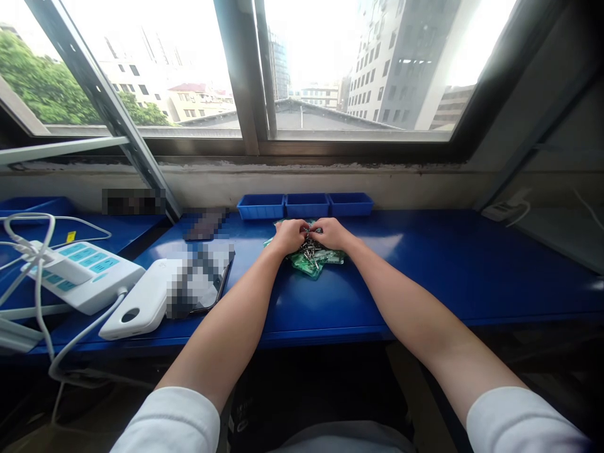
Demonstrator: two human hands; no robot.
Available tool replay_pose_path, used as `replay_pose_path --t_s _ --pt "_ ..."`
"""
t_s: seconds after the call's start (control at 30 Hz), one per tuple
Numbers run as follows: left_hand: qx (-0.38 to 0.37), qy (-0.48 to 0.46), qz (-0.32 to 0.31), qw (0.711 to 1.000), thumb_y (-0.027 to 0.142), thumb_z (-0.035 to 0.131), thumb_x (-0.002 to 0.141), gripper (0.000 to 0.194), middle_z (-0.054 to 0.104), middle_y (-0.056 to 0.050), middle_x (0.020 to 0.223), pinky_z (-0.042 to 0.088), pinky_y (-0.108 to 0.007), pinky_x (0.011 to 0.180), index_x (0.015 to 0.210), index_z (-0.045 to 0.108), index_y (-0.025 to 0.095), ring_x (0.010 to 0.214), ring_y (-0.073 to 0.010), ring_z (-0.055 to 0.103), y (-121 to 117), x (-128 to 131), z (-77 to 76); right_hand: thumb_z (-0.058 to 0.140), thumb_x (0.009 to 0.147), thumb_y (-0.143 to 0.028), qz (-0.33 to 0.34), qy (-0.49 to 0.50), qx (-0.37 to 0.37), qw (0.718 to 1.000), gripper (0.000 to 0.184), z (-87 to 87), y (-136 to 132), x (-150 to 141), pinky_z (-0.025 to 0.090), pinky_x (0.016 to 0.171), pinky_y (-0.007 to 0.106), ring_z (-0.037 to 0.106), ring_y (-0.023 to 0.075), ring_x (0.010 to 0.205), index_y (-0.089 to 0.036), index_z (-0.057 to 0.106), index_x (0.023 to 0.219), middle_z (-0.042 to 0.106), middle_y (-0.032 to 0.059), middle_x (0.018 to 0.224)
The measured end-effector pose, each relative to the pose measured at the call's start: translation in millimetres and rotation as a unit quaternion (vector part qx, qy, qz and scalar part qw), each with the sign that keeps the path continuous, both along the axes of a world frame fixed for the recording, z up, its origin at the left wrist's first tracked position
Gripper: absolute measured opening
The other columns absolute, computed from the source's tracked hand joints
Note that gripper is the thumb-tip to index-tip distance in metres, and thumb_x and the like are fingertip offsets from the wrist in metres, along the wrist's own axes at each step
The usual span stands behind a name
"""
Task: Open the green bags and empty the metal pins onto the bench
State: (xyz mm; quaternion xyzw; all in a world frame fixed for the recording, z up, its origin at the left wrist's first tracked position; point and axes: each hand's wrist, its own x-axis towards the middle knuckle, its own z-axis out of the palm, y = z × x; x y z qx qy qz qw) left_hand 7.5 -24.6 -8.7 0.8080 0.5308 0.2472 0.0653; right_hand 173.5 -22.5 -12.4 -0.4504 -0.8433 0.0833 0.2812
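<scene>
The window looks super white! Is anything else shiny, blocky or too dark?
Head view: bright daylight washes out sky beyond the window; pale glare shines on the blue table; blocky squares cover spots beside the white power bank; the space under the table is very dark.

Small workshop or assembly station by a window: blue bench (425,270), three blue parts bins (307,205) against the wall, a pile of small metal pieces (310,249), and city buildings (384,63) outside.

From here I count two hands (289,236), three blue bins (307,206) in a row, one power strip (111,267), one power bank (153,289) and metal pieces (310,248) too jumbled to number.
</scene>
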Motion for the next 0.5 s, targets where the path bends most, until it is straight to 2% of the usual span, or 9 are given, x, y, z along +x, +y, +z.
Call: replay_pose_path --t_s 0.13,0.23,0.33,0.5 --pt "0.005 0.008 0.01 1.0 0.028 0.051 0.076 0.026 0.071 -0.005 0.09 0.037 -0.039 0.09 0.094 0.068 0.025 0.094 -0.0245 0.06 0.0 -0.5 0.5 0.056 0.078 -0.032 -0.013 0.0 -0.009 1.0 0.022 1.0 -1.5 -0.1 0.044 0.073 0.026 0.06 0.0181 0.084 -0.02 0.071 0.088 0.068 0.0052 0.091" --pt "0.013 0.027 0.037 0.999 0.032 0.052 0.073 0.023 0.069 -0.007 0.093 0.038 -0.041 0.088 0.085 0.069 0.023 0.094 -0.0271 0.059 0.5 -1.2 2.2 0.056 0.078 -0.031 -0.011 0.001 -0.013 1.0 0.021 1.3 -2.0 -0.2 0.044 0.074 0.026 0.06 0.0183 0.084 -0.02 0.071 0.087 0.068 0.0057 0.091" --pt "-0.013 0.053 0.055 0.997 0.032 0.053 0.072 0.021 0.069 -0.008 0.089 0.038 -0.042 0.086 0.079 0.069 0.022 0.093 -0.0293 0.06 1.1 -1.4 3.6 0.056 0.078 -0.031 -0.012 0.0 -0.011 1.0 0.02 1.7 -2.4 0.0 0.044 0.074 0.026 0.06 0.018 0.083 -0.019 0.071 0.085 0.068 0.006 0.091" --pt "-0.04 0.058 0.051 0.996 0.027 0.051 0.073 0.02 0.07 -0.008 0.085 0.038 -0.041 0.086 0.079 0.069 0.023 0.091 -0.0285 0.061 0.3 -0.8 5.4 0.056 0.078 -0.032 -0.013 -0.005 -0.009 1.0 0.021 2.7 -3.2 -0.1 0.043 0.073 0.026 0.06 0.0177 0.082 -0.019 0.071 0.084 0.068 0.0058 0.09"
